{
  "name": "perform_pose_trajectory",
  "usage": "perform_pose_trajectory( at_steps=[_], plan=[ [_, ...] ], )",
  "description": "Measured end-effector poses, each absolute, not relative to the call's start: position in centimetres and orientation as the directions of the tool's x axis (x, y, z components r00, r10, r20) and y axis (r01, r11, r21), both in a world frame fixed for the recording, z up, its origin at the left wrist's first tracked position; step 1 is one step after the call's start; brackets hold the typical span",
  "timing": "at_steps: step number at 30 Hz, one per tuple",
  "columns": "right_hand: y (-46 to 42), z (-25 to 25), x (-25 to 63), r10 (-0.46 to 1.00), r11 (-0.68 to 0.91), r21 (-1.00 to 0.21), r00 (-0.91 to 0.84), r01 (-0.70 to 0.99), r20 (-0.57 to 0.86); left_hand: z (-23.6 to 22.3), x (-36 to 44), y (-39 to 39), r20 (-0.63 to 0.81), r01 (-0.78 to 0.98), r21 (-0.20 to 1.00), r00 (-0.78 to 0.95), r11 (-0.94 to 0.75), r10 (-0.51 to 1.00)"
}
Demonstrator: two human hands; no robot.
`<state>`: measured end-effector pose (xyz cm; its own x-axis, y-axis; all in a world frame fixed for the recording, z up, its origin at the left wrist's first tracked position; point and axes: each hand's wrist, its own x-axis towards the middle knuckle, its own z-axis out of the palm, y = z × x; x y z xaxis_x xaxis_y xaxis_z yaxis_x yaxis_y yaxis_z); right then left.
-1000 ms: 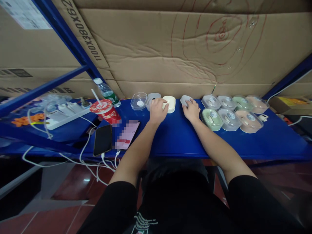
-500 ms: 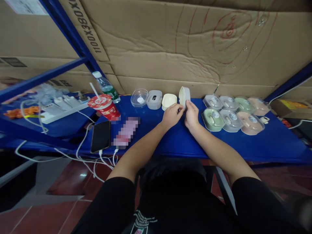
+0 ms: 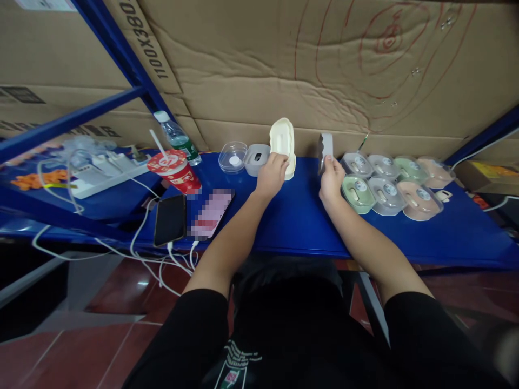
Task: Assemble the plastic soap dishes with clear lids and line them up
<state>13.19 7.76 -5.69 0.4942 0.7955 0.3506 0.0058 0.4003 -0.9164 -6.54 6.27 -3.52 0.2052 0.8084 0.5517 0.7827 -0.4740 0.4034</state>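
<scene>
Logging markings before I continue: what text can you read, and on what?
"1100X380", cut off at the picture's edge: upright cardboard.
Too small or blurred: box labels, bottle label, red cup's print, shirt print, top-left paper, red scrawl.
Partly hidden, unreadable: dark characters on left cardboard.
Pixelated: phone screen.

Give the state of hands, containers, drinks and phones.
Left hand, closed on cream piece
Cream piece, tipped up
Right hand, holding gray piece
Gray piece, on edge
Slotted piece, set down
Clear cover, off
Seven boxes, covered
Bottle, capped
Red cup, lidded, straw in
Dark phone, plugged in
Lit phone, plugged in
</scene>
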Motion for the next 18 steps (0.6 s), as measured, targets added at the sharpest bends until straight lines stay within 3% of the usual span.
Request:
perform_pose_trajectory(
  at_steps=[8,18],
  plan=[
    [8.0,-6.3,12.8,0.838,0.384,-0.92,0.389,0.08,0.384,-4.5,-5.5,7.7,0.376,0.902,0.174,0.31,-0.395,0.873],
    [8.1,-6.6,12.7,0.855,0.37,-0.925,0.355,0.091,0.377,-4.8,-4.9,7.3,0.368,0.916,0.112,0.322,-0.385,0.872]
  ],
)
